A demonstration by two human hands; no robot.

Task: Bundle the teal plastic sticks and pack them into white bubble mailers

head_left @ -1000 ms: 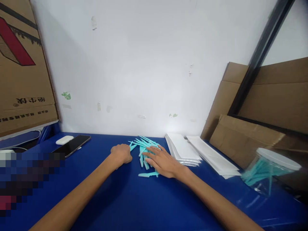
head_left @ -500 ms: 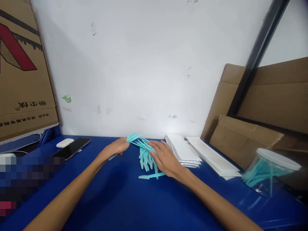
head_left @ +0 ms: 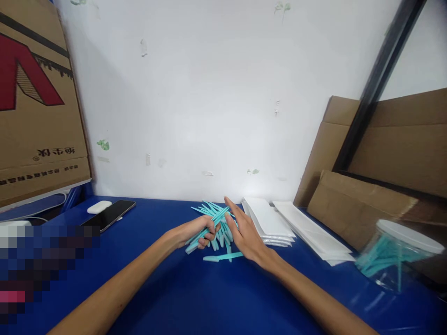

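Observation:
A pile of thin teal plastic sticks [head_left: 219, 237] lies on the blue table [head_left: 195, 298] near the wall. My left hand [head_left: 195, 231] is closed around a small bundle of these teal sticks [head_left: 208, 224], which point up and to the right. My right hand [head_left: 244, 232] stands on its edge just right of the pile, fingers stretched out and together, touching the sticks. One single teal stick [head_left: 223, 257] lies apart at the front of the pile.
Two stacks of white sleeves [head_left: 270, 221] lie right of the pile. A clear jar of teal sticks with a white lid [head_left: 398, 253] lies at the right. Cardboard sheets [head_left: 377, 153] lean at the back right. A phone [head_left: 109, 215], an earbud case [head_left: 99, 206] and a cardboard box [head_left: 35, 102] are at the left.
My left hand has gathered a bundle of sticks and pulled it toward me over the pile. My right hand has turned from lying flat on the pile onto its edge.

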